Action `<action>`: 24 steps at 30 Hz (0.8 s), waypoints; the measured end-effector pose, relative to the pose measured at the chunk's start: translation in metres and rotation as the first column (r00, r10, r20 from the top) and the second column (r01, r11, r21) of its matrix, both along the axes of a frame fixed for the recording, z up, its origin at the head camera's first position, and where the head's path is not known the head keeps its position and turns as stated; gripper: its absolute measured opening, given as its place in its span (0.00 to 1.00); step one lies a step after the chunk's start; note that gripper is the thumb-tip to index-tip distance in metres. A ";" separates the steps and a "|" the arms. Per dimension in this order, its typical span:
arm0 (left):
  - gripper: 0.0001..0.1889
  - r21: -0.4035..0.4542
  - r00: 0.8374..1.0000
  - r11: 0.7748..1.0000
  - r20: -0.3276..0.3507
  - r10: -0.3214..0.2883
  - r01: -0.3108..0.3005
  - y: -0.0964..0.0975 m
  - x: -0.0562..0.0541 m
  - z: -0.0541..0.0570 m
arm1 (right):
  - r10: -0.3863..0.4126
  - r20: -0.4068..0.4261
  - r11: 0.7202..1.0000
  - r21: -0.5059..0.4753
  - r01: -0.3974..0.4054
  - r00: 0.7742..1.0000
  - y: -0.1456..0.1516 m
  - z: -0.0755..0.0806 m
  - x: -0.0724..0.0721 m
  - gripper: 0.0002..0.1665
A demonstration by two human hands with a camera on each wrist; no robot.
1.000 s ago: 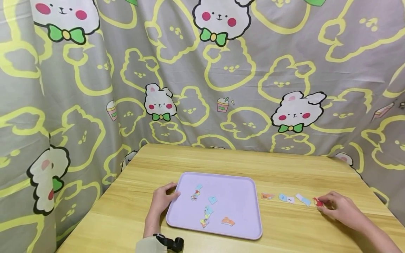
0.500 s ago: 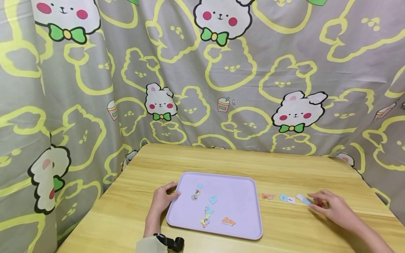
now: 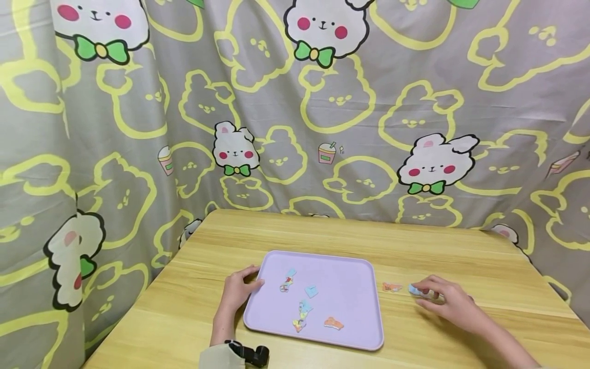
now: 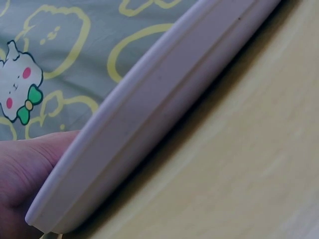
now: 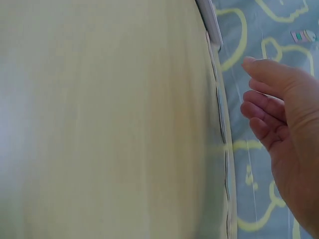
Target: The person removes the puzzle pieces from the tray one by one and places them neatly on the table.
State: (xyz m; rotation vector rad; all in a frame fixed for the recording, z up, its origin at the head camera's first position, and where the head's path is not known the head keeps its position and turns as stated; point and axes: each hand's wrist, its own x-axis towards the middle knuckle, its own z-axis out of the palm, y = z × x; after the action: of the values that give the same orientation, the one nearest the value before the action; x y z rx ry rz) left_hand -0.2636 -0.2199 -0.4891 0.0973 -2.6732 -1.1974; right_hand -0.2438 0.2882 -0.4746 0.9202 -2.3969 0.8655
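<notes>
A lilac tray (image 3: 345, 277) lies on the wooden table, and my left hand (image 3: 237, 291) grips its left rim, thumb on top. The left wrist view shows that hand at the end of the tray's side wall (image 4: 134, 104). Right of the tray, my right hand (image 3: 449, 303) hovers over a row of flat picture puzzle pieces. Its fingertips are right at a blue piece (image 3: 413, 290); the pieces further right are mostly hidden behind the hand. In the right wrist view this hand (image 5: 294, 119) has loosely bent fingers with nothing between them.
An orange piece (image 3: 391, 287) lies beside the tray's right rim. On the tray are a small blue piece (image 3: 311, 291), an orange piece (image 3: 333, 323) and two multicoloured clusters of pieces (image 3: 287, 282). A patterned curtain (image 3: 276, 102) hangs behind the table.
My right hand has moved left along the row, from the red piece at its right end to the blue piece. My left hand and the tray stay in place.
</notes>
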 end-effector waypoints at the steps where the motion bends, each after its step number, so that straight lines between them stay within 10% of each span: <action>1: 0.20 -0.001 1.000 1.000 0.000 0.002 -0.002 0.000 0.000 0.000 | 0.017 -0.005 1.000 -0.002 -0.018 1.000 -0.004 0.000 -0.001 0.20; 24: 0.20 0.005 1.000 1.000 -0.006 0.010 -0.010 0.002 0.001 0.002 | 0.315 0.095 0.947 0.035 -0.319 0.944 -0.085 0.003 -0.013 0.19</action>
State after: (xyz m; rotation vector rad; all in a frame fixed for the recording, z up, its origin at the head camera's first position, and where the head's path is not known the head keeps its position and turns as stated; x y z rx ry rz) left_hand -0.2624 -0.2184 -0.4871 0.1073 -2.6614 -1.1996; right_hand -0.2572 0.2033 -0.4714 1.3408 -2.3909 0.9820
